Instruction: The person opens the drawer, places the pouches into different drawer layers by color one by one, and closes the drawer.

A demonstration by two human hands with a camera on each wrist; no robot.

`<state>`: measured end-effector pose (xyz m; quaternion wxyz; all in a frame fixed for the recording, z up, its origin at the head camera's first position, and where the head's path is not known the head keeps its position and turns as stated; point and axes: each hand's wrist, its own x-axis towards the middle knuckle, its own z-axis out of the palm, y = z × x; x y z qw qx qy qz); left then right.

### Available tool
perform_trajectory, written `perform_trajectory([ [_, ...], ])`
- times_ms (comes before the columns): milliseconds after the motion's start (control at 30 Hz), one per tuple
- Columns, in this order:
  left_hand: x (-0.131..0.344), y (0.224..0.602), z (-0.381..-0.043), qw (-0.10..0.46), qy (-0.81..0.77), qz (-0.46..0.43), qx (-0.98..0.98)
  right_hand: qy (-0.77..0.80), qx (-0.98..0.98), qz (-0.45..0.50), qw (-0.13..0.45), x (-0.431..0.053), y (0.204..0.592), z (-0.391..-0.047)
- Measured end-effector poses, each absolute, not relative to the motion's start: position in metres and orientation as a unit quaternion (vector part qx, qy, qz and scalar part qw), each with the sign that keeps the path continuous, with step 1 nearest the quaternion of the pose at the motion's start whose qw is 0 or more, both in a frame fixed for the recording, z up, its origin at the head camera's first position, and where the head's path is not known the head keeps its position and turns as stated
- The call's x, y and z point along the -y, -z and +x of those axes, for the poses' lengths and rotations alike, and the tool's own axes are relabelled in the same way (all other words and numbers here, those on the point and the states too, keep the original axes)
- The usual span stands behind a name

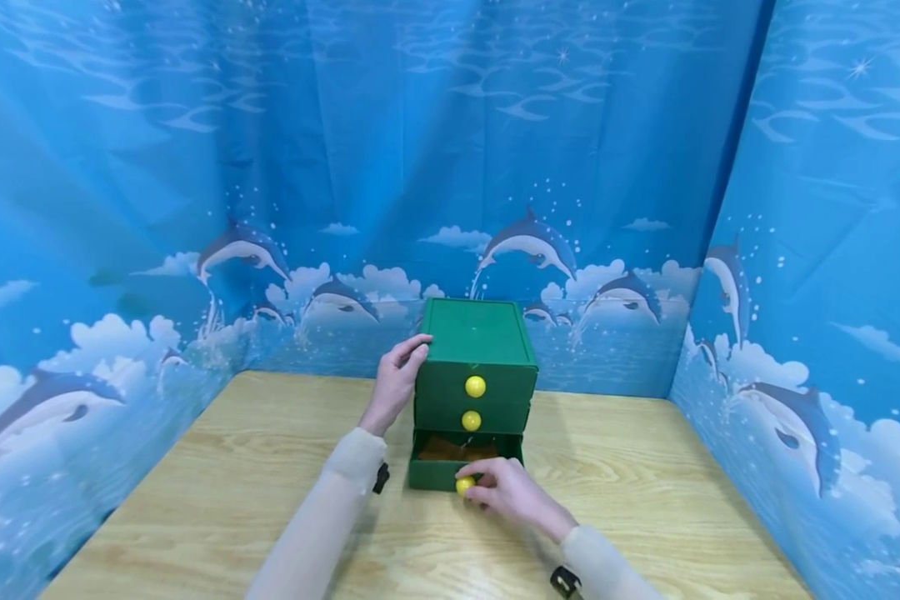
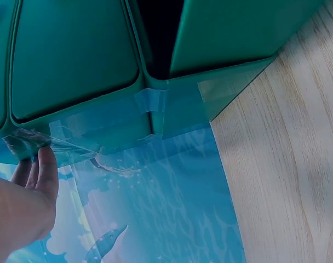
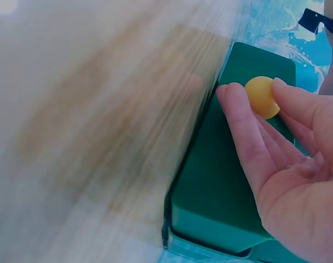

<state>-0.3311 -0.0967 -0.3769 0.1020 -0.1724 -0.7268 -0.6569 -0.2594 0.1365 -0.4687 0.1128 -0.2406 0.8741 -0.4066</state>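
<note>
A green cabinet [image 1: 480, 332] with three drawers stands on the table. Its bottom drawer [image 1: 430, 476] is pulled partly out, and a flat brown thing [image 1: 438, 450] lies inside. My right hand [image 1: 512, 492] pinches the yellow round knob [image 3: 259, 94] of that drawer between thumb and fingers. At the cabinet's upper left edge, my left hand [image 1: 394, 383] rests with its fingertips against the side. In the left wrist view the fingers [image 2: 47, 170] are nearly straight on clear film covering the green wall. The two upper drawers are in, each with a yellow knob [image 1: 476, 387].
The wood-grain table [image 1: 270, 483] extends on both sides of the cabinet and in front of it. Blue curtains [image 1: 345, 167] printed with dolphins hang behind and at the sides. A black strap [image 1: 565, 581] is on the right wrist.
</note>
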Motion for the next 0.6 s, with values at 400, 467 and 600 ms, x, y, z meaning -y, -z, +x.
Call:
perform_trajectory([
  [400,0.097,0.376,-0.329,0.104,0.655,-0.172,0.729,0.482,-0.844,-0.192,0.132,-0.138,0.471,-0.276],
  [467,0.098,0.382,-0.337,0.104,0.655,-0.172,0.728,0.494,-0.838,-0.191,0.133,-0.138,0.472,-0.278],
  [600,0.097,0.394,-0.348,0.109,0.661,-0.174,0.722,0.517,-0.823,-0.192,0.138,-0.139,0.475,-0.284],
])
